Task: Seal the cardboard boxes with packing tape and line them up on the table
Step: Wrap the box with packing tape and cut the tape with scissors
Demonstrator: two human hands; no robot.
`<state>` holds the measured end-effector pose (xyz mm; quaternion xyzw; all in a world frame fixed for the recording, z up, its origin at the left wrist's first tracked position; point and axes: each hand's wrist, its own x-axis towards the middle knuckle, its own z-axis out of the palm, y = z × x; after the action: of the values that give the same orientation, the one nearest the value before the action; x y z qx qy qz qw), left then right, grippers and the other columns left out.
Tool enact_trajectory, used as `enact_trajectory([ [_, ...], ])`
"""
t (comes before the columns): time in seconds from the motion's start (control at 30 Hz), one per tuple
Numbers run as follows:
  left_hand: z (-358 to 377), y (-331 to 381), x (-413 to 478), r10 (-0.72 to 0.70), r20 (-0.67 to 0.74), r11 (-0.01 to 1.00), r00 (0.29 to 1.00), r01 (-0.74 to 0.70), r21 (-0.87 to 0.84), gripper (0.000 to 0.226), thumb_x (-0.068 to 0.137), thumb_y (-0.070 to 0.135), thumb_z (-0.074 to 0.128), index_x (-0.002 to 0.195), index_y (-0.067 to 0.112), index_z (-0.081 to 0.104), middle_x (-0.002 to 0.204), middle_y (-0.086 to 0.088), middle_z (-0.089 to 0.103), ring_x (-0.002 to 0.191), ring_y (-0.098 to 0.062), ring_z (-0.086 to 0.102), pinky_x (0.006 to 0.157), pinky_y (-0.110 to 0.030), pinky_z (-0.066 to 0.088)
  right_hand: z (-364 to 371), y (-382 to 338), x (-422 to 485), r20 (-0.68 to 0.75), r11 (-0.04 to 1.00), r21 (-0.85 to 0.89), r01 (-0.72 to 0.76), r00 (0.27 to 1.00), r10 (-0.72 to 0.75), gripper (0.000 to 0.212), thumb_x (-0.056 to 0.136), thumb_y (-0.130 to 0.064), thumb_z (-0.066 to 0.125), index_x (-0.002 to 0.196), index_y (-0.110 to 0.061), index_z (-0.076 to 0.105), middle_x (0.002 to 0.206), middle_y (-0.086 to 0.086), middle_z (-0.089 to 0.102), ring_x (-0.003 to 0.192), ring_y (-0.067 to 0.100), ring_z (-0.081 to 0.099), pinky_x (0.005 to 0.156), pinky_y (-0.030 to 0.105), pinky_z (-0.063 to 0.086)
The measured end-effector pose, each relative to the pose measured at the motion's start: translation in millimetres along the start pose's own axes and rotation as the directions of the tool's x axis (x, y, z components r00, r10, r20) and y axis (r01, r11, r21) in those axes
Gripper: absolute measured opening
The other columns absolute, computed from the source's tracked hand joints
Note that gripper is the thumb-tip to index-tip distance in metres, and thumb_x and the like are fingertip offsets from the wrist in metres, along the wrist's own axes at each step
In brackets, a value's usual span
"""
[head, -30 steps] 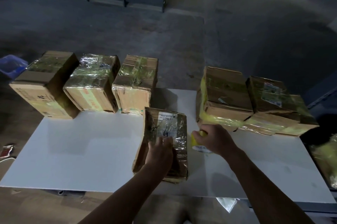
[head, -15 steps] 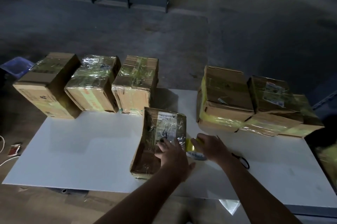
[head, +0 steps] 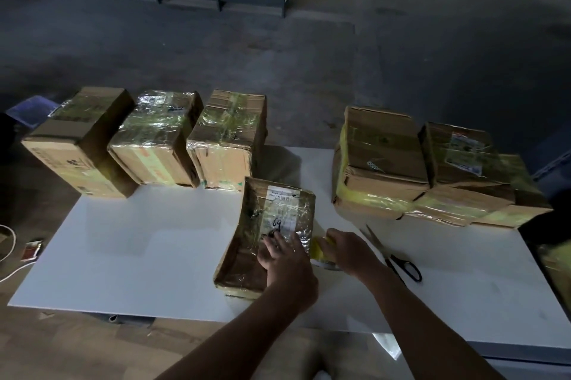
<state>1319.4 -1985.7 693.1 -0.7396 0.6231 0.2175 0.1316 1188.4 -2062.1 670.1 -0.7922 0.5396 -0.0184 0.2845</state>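
A cardboard box (head: 265,225) with a white label marked 69 lies in the middle of the white table (head: 139,256). My left hand (head: 287,259) presses flat on its right top edge, fingers spread over the shiny tape. My right hand (head: 349,251) grips a yellowish roll of packing tape (head: 319,251) right beside the box's right side. Three taped boxes (head: 154,141) stand in a row along the far left edge. A stack of taped boxes (head: 426,169) sits at the far right.
Black-handled scissors (head: 398,262) lie on the table right of my right hand. A blue bin (head: 31,107) stands on the floor at the left, with a white cable (head: 9,240) and a small packet (head: 31,251) nearby. Dark shelving lines the back.
My left hand slid right along the box top to its right edge. The right hand with the tape roll moved closer to the box side, uncovering the scissors.
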Motion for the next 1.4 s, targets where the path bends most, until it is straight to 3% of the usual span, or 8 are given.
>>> enact_trajectory([
  [0.17,11.4,-12.6,-10.8,0.121,-0.054,0.992,0.991,-0.118,0.051,0.077,0.096,0.031,0.040,0.151,0.004,-0.008,0.155,-0.032,-0.010,0.141,-0.054,-0.011,0.112,-0.066,0.003,5.2,3.2,-8.6,0.193,0.989,0.044,-0.139,0.973,0.128,0.036,0.099,-0.045,0.040,0.099,-0.013,0.058,0.101,0.013,0.064,0.098,0.029,0.060,0.075,0.031,0.040],
  [0.27,9.3,-24.1,-10.7,0.231,-0.051,0.972,0.972,-0.228,0.052,0.078,0.093,0.022,0.042,0.151,0.005,-0.005,0.155,-0.029,-0.013,0.141,-0.051,-0.015,0.112,-0.066,-0.001,9.0,10.6,-19.8,0.194,0.990,0.059,-0.125,0.975,0.112,0.038,0.099,-0.045,0.040,0.079,-0.016,0.052,0.080,0.008,0.058,0.084,0.025,0.060,0.065,0.030,0.035],
  [0.47,-0.2,-61.5,8.6,0.467,-0.047,0.881,0.883,-0.460,0.112,0.078,0.095,0.029,0.047,0.153,0.013,-0.004,0.159,-0.018,-0.012,0.143,-0.041,-0.021,0.116,-0.059,-0.004,21.5,3.6,-33.9,0.247,0.971,0.154,-0.185,0.958,0.144,0.044,0.098,-0.042,0.047,0.089,-0.001,0.062,0.084,0.013,0.064,0.079,0.022,0.060,0.067,0.029,0.039],
  [0.67,-4.7,-90.1,21.3,0.540,-0.101,0.841,0.836,-0.529,0.117,0.075,0.096,0.024,0.047,0.154,0.016,-0.001,0.162,-0.008,-0.007,0.144,-0.030,-0.021,0.120,-0.049,-0.003,37.2,-22.8,-37.9,0.226,0.977,0.147,-0.156,0.967,0.121,0.040,0.096,-0.041,0.049,0.064,-0.018,0.042,0.064,-0.001,0.045,0.065,0.013,0.045,0.058,0.028,0.030],
  [0.8,-6.1,-103.4,23.7,0.555,-0.157,0.832,0.817,-0.543,0.115,0.074,0.096,0.018,0.047,0.154,0.021,0.000,0.162,-0.002,-0.007,0.147,-0.026,-0.016,0.119,-0.042,-0.005,45.5,-42.5,-36.8,0.237,0.973,0.155,-0.168,0.963,0.128,0.031,0.097,-0.040,0.049,0.083,-0.013,0.058,0.082,0.006,0.061,0.077,0.017,0.057,0.067,0.028,0.039],
  [1.07,-18.9,-112.8,21.6,0.549,-0.186,0.835,0.815,-0.527,0.156,0.078,0.092,0.017,0.052,0.153,0.009,0.004,0.161,-0.014,0.000,0.148,-0.034,-0.006,0.120,-0.046,0.004,42.4,-57.7,-36.1,0.150,0.936,0.246,-0.254,0.963,0.222,0.030,0.097,-0.040,0.049,0.097,-0.014,0.064,0.092,0.004,0.070,0.082,0.016,0.065,0.078,0.031,0.050],
  [1.23,-20.4,-74.5,8.5,0.608,-0.350,0.782,0.713,-0.614,0.109,0.052,0.082,0.009,0.052,0.133,0.001,0.048,0.141,-0.016,0.044,0.136,-0.032,0.033,0.112,-0.041,0.030,28.6,-29.6,-40.3,0.066,0.929,0.236,-0.284,0.959,0.276,0.024,0.096,-0.034,0.050,0.088,-0.015,0.061,0.086,0.002,0.070,0.078,0.017,0.065,0.077,0.033,0.051],
  [1.4,-12.6,-25.4,2.1,0.582,-0.363,0.754,0.727,-0.650,-0.093,0.037,0.076,0.006,0.047,0.109,0.000,0.064,0.112,-0.017,0.061,0.108,-0.033,0.055,0.088,-0.041,0.049,5.5,23.2,-51.7,-0.108,0.919,0.137,-0.370,0.916,0.385,0.021,0.094,-0.023,0.050,0.085,-0.008,0.060,0.086,0.012,0.066,0.081,0.026,0.060,0.063,0.028,0.038],
])
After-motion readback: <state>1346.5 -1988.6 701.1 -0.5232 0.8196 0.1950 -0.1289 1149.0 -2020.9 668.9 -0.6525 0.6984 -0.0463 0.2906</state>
